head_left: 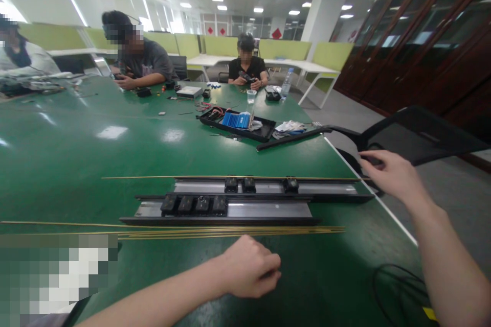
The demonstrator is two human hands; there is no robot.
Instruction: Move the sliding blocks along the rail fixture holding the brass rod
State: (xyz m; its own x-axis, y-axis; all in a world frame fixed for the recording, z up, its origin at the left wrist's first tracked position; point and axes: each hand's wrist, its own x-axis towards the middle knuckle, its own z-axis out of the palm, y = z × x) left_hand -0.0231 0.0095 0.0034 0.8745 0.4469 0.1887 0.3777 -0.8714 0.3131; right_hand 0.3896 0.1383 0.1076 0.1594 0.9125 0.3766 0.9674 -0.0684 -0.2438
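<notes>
My right hand reaches past the table's right edge, its fingertips closed at the right end of a thin brass rod that lies along the far side of two black rails. The far rail carries three black sliders; the near rail carries several. My left hand rests as a closed fist on the green table, just in front of a bundle of brass rods beside the near rail. Nothing shows inside that fist.
A black tray with blue parts and wires sits farther back, with gloves beside it. A black chair stands at the right edge. A black cable loops at the near right. Three people sit at the far side near a water bottle.
</notes>
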